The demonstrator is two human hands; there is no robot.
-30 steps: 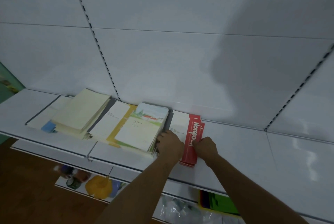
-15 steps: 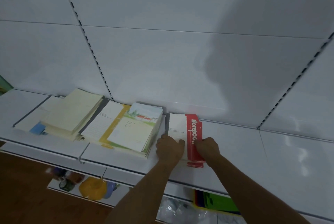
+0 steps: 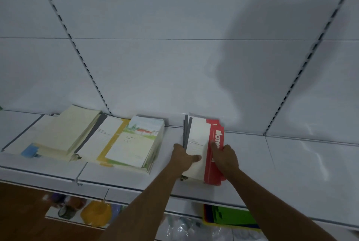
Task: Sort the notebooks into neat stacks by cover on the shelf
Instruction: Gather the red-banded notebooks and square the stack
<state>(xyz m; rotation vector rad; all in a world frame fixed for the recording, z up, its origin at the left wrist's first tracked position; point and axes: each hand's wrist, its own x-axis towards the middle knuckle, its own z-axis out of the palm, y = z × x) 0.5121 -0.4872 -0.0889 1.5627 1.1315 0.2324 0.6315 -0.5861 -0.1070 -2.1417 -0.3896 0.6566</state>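
A small stack of notebooks with white and red covers point(image 3: 202, 135) lies on the white shelf point(image 3: 291, 163), its grey spines fanned at the left. My left hand point(image 3: 184, 158) grips the stack's left edge, thumb on top of the white cover. My right hand point(image 3: 225, 155) presses on the red strip at the stack's right side, fingers curled over it. To the left lie a stack with painted house covers point(image 3: 136, 143), a white and yellow notebook point(image 3: 101, 139) and a cream pile point(image 3: 66, 130).
The shelf's back panel point(image 3: 174, 66) rises just behind the stacks. Bare shelf runs to the right of the red stack. Below the shelf's front edge, a lower shelf holds a yellow object point(image 3: 96, 212) and green folders point(image 3: 233, 215).
The white and red stack has shifted to the right, away from the painted stack, opening a gap. Both hands stayed on it, and the camera view moved slightly.
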